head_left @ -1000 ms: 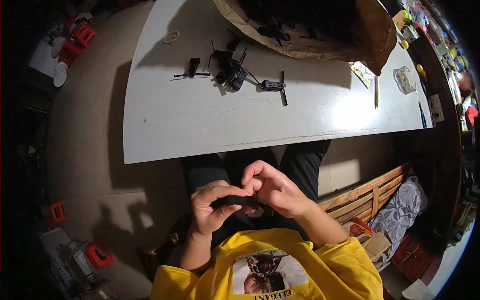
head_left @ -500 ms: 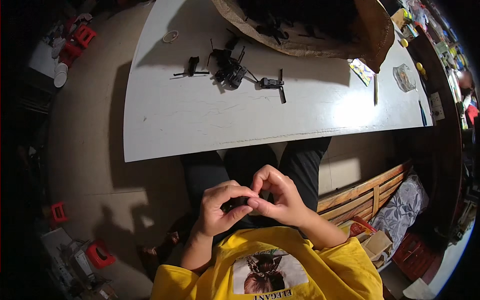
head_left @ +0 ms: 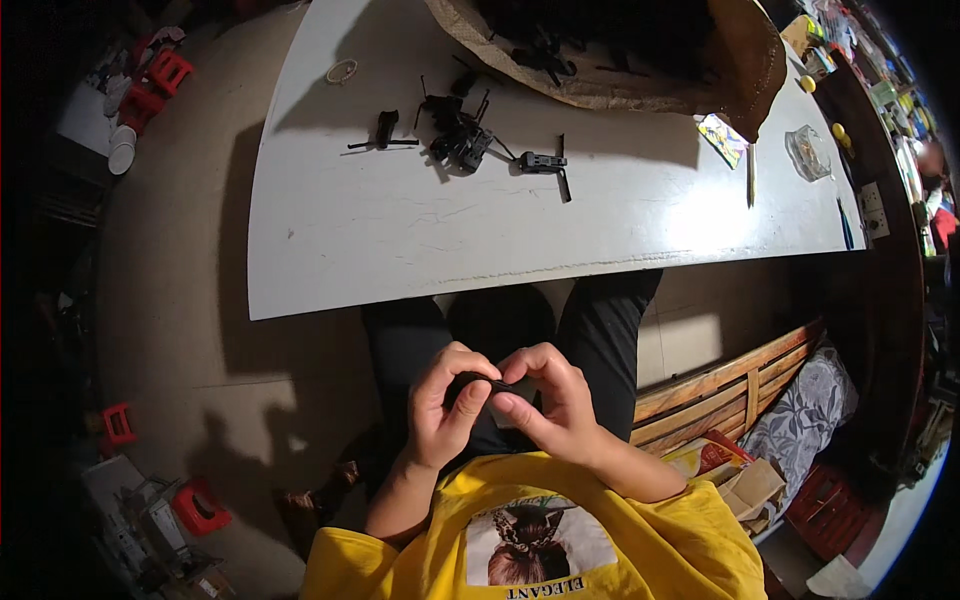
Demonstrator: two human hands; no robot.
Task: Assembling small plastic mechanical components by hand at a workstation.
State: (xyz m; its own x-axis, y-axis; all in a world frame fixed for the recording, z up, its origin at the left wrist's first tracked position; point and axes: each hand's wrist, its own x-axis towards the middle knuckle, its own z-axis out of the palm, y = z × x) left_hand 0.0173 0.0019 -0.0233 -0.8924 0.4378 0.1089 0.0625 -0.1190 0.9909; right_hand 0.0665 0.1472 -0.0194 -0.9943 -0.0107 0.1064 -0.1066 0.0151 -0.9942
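Observation:
Over my lap, just short of the table edge, my left hand [head_left: 440, 408] and my right hand [head_left: 553, 402] meet at the fingertips. Between them is a small black plastic part [head_left: 470, 379], mostly covered by my fingers, so its full shape is hidden. Both hands pinch it with thumb and forefinger. Beyond them on the table, a heap of black plastic parts [head_left: 460, 142] with thin arms lies toward the back. One similar black part [head_left: 385, 128] lies to its left, and another [head_left: 543, 162] to its right.
A brown sack [head_left: 640, 98] full of black pieces lies open on the white table [head_left: 350, 250]. Farther right are a colourful packet [head_left: 722, 140], a thin stick [head_left: 751, 180] and a glass dish [head_left: 808, 155]. A wooden bench [head_left: 730, 390] stands right; red stools [head_left: 200, 506] stand left.
My hands have shifted slightly, and the left fingers have lifted and tightened on the black part. More of the part now shows between my fingertips. The table's things stay in place.

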